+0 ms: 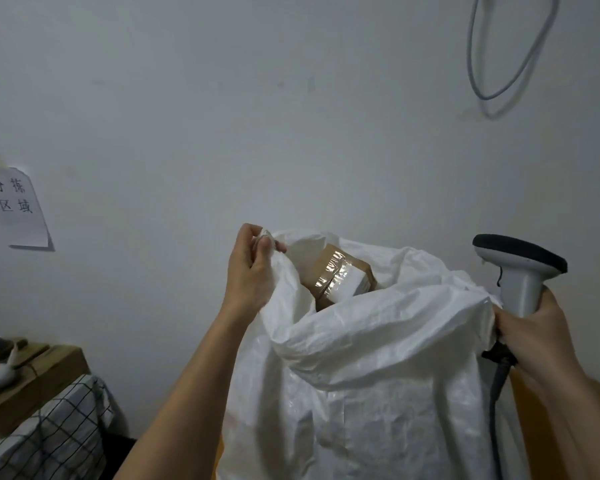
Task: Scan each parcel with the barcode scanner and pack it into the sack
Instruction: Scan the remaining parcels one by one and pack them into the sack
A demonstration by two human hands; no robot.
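A tall white woven sack stands in front of me with its mouth held apart. My left hand pinches the sack's rim at the upper left. Inside the mouth a brown cardboard parcel shows, taped, with a white label on it. My right hand grips the handle of a grey barcode scanner with a black head, and it also presses against the sack's right rim. The scanner's cable hangs down beside the sack.
A white wall fills the background, with a paper sign at the left and a looped grey cable at the top right. At lower left, a cardboard box lies on a checked cloth.
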